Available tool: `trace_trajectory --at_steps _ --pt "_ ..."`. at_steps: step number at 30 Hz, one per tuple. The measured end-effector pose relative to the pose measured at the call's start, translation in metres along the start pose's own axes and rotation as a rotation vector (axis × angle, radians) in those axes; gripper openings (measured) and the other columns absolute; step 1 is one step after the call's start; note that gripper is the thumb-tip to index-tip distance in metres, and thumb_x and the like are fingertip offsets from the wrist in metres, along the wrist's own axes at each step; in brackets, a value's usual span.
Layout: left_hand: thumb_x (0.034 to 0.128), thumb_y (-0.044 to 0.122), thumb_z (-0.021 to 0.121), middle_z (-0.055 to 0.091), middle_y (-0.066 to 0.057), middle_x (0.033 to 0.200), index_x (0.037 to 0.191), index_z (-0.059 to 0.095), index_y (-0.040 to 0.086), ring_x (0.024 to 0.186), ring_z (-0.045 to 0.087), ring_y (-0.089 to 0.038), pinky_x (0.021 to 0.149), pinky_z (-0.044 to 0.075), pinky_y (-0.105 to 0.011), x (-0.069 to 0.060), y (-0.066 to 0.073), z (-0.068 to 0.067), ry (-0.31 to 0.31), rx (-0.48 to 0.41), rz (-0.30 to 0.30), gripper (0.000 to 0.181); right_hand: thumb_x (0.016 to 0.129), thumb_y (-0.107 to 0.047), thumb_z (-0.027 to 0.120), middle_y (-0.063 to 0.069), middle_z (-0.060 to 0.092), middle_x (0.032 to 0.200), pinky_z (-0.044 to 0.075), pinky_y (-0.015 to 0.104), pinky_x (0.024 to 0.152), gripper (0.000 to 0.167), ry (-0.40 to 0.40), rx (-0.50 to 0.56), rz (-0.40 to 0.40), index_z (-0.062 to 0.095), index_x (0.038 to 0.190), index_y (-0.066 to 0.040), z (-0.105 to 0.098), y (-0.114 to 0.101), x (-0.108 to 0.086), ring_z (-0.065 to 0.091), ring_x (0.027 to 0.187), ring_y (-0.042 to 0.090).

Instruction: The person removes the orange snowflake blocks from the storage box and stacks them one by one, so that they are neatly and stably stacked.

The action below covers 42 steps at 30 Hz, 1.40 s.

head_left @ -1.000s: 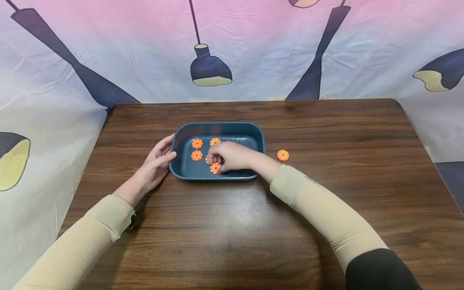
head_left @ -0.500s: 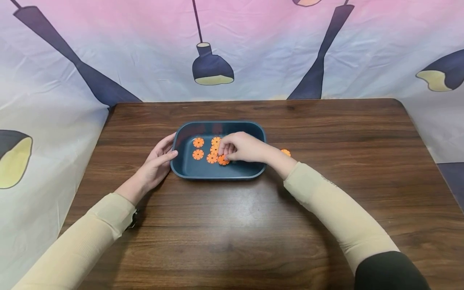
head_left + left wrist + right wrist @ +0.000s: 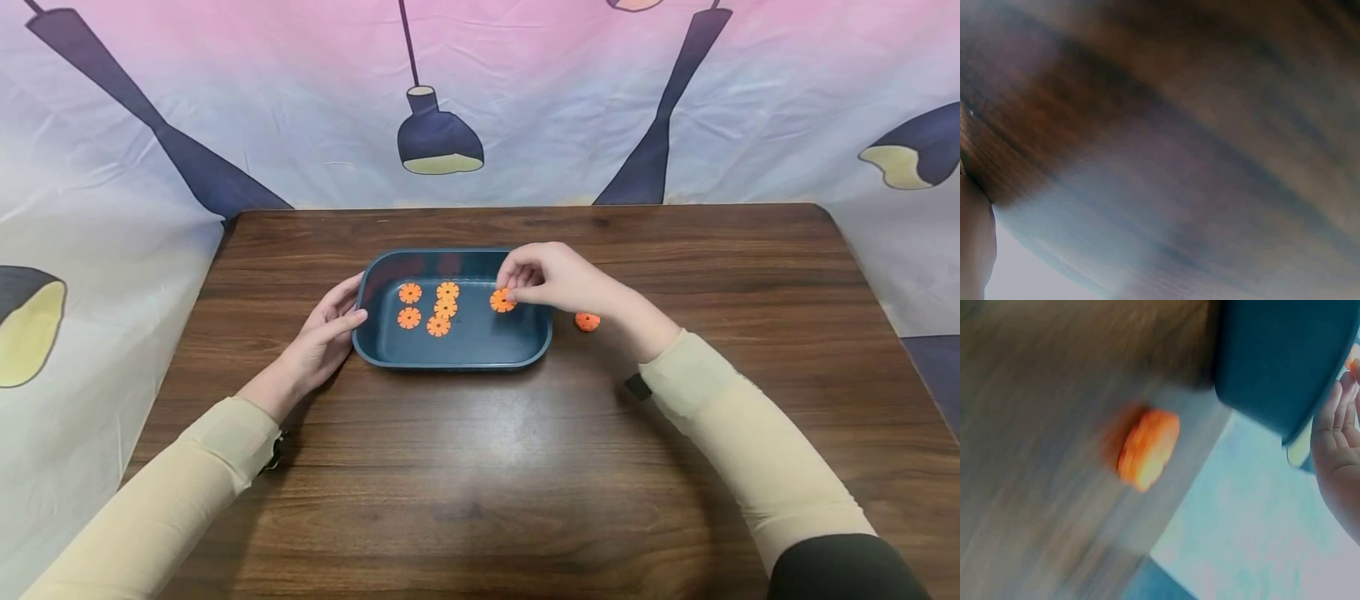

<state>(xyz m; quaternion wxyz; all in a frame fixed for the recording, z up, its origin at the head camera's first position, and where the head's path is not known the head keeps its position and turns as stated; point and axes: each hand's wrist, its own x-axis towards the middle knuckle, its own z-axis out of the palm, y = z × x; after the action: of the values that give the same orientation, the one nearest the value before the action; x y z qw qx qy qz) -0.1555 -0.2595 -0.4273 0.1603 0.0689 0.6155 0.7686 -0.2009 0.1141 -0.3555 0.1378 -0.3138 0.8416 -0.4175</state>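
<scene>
Right grip is narrow, pinching one orange disc by the edge nearest the thumb, so that most of its notched face shows; for something so thin, an edge hold is probably the handiest. That disc is over the right-hand part of the tray, towards its far right corner; whether it touches the floor there cannot be told. Left grip wraps the tray's left end, thumb at the rim and fingers along the outer wall, presumably to steady it from the side opposite the busy hand. Inside lie five discs, all in the left half: two apart from each other near the left end, three in a slightly slanting line beside them, touching or overlapping. Keeping them there leaves the right half bare and gives the pinching fingers room. Outside, just beyond the tray's right edge, a loose piece sits on the bench, on the right arm's side and so within short reach. From the right wrist it looks thick, perhaps several discs stacked, but blur hides the count. The tray stands nearer the bench's far edge than its near one and left of centre, convenient for both arms.
</scene>
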Motion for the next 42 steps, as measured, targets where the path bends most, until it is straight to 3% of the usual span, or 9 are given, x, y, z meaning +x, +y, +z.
trace_trajectory --at_steps 7,15,23,42 --pt "0.1091 0.002 0.049 0.045 0.003 0.159 0.164 0.034 0.011 0.142 0.045 -0.006 0.11 0.045 -0.017 0.0 0.0 -0.001 0.0 0.008 -0.001 0.057 0.097 0.0 0.073 0.01 0.074 0.097 0.055 0.022 0.079 0.01 0.09 0.062 0.042 0.076 0.106 -0.005 -0.02 0.013 -0.023 0.066 0.088 0.019" --pt "0.1088 0.001 0.048 0.045 0.004 0.158 0.164 0.034 0.011 0.143 0.044 -0.006 0.111 0.044 -0.016 0.001 0.0 0.0 0.009 0.013 -0.005 0.058 0.097 -0.002 0.073 0.007 0.073 0.095 0.052 0.021 0.076 0.008 0.137 0.017 0.117 0.076 0.104 -0.005 -0.032 0.032 -0.048 0.064 0.085 0.013" --pt "0.1088 0.003 0.049 0.044 0.006 0.158 0.164 0.034 0.012 0.143 0.044 -0.005 0.111 0.043 -0.016 0.0 0.0 0.0 0.017 0.026 -0.012 0.058 0.097 0.0 0.073 0.012 0.074 0.099 0.052 0.018 0.077 0.01 0.12 -0.023 0.163 0.077 0.106 -0.004 -0.037 0.05 -0.063 0.063 0.086 0.009" --pt "0.109 0.003 0.049 0.043 0.003 0.161 0.165 0.033 0.01 0.144 0.044 -0.006 0.111 0.043 -0.017 0.001 -0.002 -0.002 0.006 0.021 0.002 0.059 0.097 -0.004 0.077 0.012 0.074 0.095 0.052 0.02 0.076 0.009 0.042 0.011 0.238 0.078 0.105 -0.002 -0.036 0.079 -0.07 0.061 0.081 0.009"
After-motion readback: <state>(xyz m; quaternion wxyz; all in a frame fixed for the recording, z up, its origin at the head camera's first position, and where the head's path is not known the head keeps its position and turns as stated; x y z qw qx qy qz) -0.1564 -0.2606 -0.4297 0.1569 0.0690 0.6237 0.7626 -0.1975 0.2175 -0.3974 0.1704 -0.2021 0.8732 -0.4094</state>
